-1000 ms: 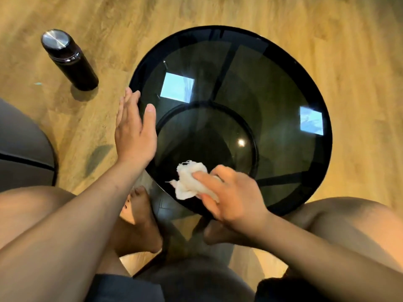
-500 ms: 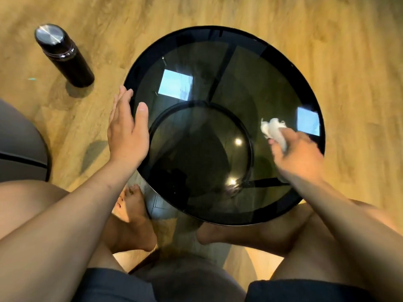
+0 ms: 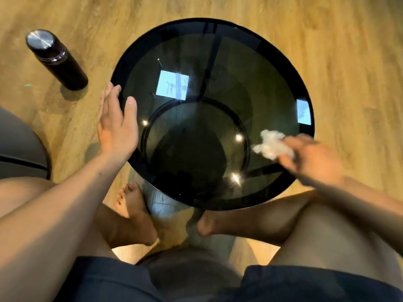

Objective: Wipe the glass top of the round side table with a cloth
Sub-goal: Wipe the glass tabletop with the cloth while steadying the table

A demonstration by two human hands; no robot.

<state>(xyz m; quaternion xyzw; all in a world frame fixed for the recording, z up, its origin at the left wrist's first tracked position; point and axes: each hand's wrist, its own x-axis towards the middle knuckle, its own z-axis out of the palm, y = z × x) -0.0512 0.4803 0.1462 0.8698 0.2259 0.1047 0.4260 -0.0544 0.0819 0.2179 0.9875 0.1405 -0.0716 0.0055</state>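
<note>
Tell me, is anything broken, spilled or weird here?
Nothing broken or spilled. The only odd thing is the dark bottle, standing on the wood floor left of the glass table, not on it.

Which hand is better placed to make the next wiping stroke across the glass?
Right. The right hand already holds the crumpled white cloth over the dark round glass tabletop. The left hand is open, holding nothing, at the left rim.
</note>
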